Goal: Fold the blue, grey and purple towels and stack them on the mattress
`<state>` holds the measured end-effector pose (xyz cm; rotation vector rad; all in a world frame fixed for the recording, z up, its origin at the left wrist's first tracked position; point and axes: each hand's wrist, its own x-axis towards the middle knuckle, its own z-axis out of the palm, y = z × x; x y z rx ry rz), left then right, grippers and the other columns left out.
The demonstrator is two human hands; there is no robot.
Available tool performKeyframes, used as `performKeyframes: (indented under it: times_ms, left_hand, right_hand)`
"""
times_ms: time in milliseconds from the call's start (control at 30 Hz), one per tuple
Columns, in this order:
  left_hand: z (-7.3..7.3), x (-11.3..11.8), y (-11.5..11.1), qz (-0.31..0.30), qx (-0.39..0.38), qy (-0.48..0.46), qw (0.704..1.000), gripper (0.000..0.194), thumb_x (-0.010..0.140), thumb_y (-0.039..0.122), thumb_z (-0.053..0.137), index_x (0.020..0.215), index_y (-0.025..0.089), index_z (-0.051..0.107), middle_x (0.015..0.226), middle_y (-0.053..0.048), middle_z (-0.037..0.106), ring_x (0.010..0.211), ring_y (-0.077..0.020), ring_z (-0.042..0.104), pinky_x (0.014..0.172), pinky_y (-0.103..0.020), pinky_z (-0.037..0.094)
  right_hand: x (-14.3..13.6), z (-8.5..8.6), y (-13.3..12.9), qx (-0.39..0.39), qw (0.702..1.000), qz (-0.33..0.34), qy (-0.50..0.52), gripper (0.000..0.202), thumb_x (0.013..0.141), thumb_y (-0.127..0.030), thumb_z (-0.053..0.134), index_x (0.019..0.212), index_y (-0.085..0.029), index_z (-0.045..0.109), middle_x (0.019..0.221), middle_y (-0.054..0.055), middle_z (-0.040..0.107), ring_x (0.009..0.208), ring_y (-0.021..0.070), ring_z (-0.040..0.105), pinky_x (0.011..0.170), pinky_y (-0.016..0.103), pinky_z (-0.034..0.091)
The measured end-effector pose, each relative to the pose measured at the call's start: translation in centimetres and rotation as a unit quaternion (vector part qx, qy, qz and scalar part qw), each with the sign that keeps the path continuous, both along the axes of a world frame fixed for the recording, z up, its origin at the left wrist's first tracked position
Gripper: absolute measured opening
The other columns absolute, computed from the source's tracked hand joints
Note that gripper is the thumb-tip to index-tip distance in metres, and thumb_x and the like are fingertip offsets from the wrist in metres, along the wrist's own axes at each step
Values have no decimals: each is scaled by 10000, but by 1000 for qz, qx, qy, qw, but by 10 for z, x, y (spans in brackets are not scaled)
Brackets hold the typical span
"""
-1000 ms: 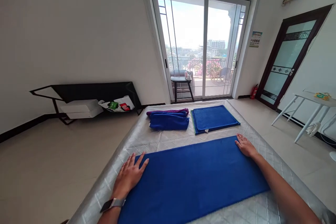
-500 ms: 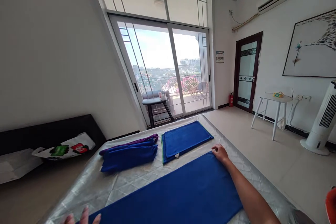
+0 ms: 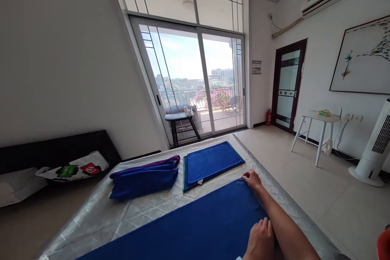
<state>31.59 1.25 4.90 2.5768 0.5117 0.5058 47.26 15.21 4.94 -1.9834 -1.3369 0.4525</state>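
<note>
A long blue cloth (image 3: 195,219) lies spread across the front of the silvery quilted mattress. At its far right corner, my right hand (image 3: 252,179) pinches the edge between thumb and fingers. My left hand (image 3: 261,239) is closed at the cloth's right edge nearer me, beside my right forearm, its fingers curled down onto the fabric. Just beyond the long cloth lies a flat folded blue cloth (image 3: 215,161) with a green edge and a small white tag. To its left sits a looser folded blue and purple cloth (image 3: 144,180).
The mattress (image 3: 122,217) ends at a tiled floor on the right. A dark stool (image 3: 179,118) stands by the sliding glass door. Further right are a white chair (image 3: 323,118) and a tower fan (image 3: 376,142). A printed bag (image 3: 74,168) lies at the left.
My left hand has crossed from the lower left to the cloth's right edge and closed there. My right hand keeps its pinch on the far corner. The view has shifted slightly.
</note>
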Motion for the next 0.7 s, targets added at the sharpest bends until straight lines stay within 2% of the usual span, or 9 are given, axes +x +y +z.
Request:
performKeyframes:
  times_ms: [200, 333, 400, 467, 567, 633, 700]
  left_hand:
    - [-11, 7, -9, 8, 15, 13, 1000, 243, 954, 349, 611, 1185, 277, 627, 1277, -79, 614, 1091, -228, 615, 878, -408, 558]
    - [-15, 12, -9, 14, 24, 16, 1000, 215, 940, 335, 634, 1150, 288, 638, 1243, -75, 633, 1091, -239, 618, 836, -399, 568]
    - [-15, 13, -7, 20, 24, 20, 999, 185, 941, 335, 632, 1109, 260, 647, 1153, -76, 666, 1003, -221, 645, 785, -379, 573]
    - [-13, 7, -4, 44, 21, 25, 998, 107, 951, 266, 590, 1005, 215, 666, 966, -87, 702, 847, -211, 675, 692, -341, 559]
    - [1, -23, 1, 128, 13, -1, 992, 191, 911, 144, 488, 861, 200, 664, 769, -107, 708, 694, -227, 689, 608, -319, 507]
    - [18, -56, 4, 186, 0, -38, 982, 205, 889, 156, 473, 848, 219, 663, 759, -97, 721, 695, -228, 702, 611, -306, 492]
    - [38, -98, 5, 230, -17, -74, 970, 197, 896, 209, 477, 857, 229, 670, 746, -73, 727, 691, -212, 707, 620, -287, 488]
  right_hand:
    - [10, 7, 3, -15, 998, 38, 44, 112, 768, -267, 704, 805, -187, 773, 878, 60, 764, 895, 217, 713, 788, 288, 535]
    - [5, 14, 4, -23, 997, 32, 60, 45, 695, -211, 749, 711, -169, 750, 793, 58, 751, 869, 234, 708, 761, 298, 529]
    - [3, 19, 3, -32, 996, 30, 72, 59, 682, -186, 760, 648, -158, 721, 714, 47, 728, 811, 221, 702, 736, 289, 519]
    - [1, 25, 2, -43, 995, 31, 84, 124, 687, -178, 776, 604, -155, 686, 650, 26, 698, 755, 197, 687, 727, 284, 511]
    - [-4, 36, 1, -60, 992, 33, 102, 188, 791, -250, 753, 663, -156, 653, 675, -16, 675, 703, 145, 652, 726, 296, 521]
    - [-14, 44, 3, -67, 990, 37, 117, 207, 861, -306, 703, 730, -157, 642, 697, -37, 660, 651, 117, 625, 678, 290, 527]
    - [-29, 53, 7, -62, 988, 50, 136, 187, 874, -301, 671, 758, -156, 650, 650, -44, 634, 574, 102, 592, 594, 256, 503]
